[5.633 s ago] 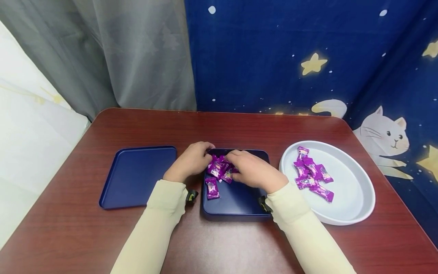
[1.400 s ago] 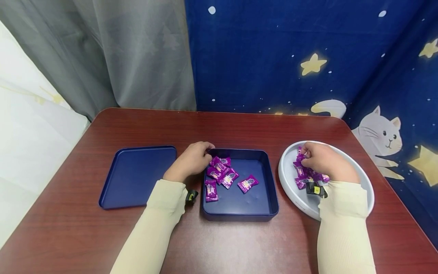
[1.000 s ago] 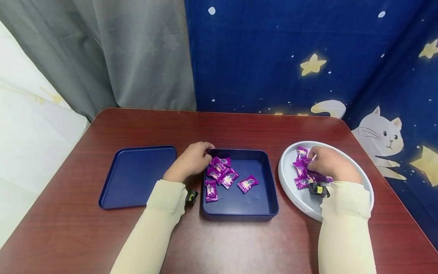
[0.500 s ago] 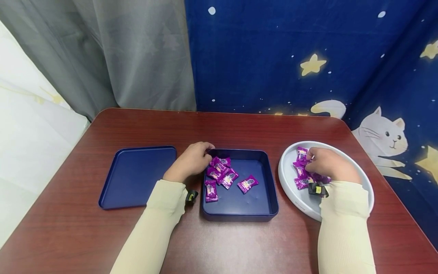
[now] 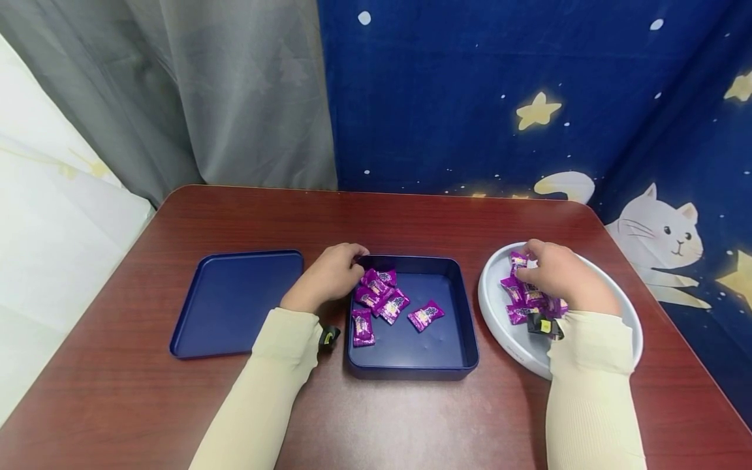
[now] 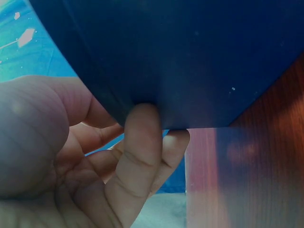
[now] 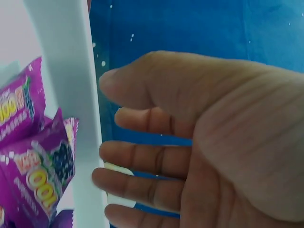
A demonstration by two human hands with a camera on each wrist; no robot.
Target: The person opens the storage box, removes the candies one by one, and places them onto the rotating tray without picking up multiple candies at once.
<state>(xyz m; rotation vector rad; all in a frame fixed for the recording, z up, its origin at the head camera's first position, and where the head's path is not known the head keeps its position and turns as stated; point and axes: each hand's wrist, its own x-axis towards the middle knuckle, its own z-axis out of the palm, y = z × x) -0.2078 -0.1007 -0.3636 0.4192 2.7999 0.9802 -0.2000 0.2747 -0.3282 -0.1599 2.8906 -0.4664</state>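
Purple-wrapped candies point(image 5: 518, 314) lie in the white round tray point(image 5: 634, 326) by the right hand point(image 5: 566, 277), fingers point(image 7: 161, 159) apart; the left hand point(image 5: 326, 277) pinches the navy box point(image 5: 411, 373), seemingly steadying it.

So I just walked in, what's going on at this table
A person's left hand grips the far left corner of a blue box, where several purple-wrapped candies lie, one apart from the rest. The right hand is over a white dish of similar candies, with none visible in its grasp. A shallow blue tray lies left of the box.
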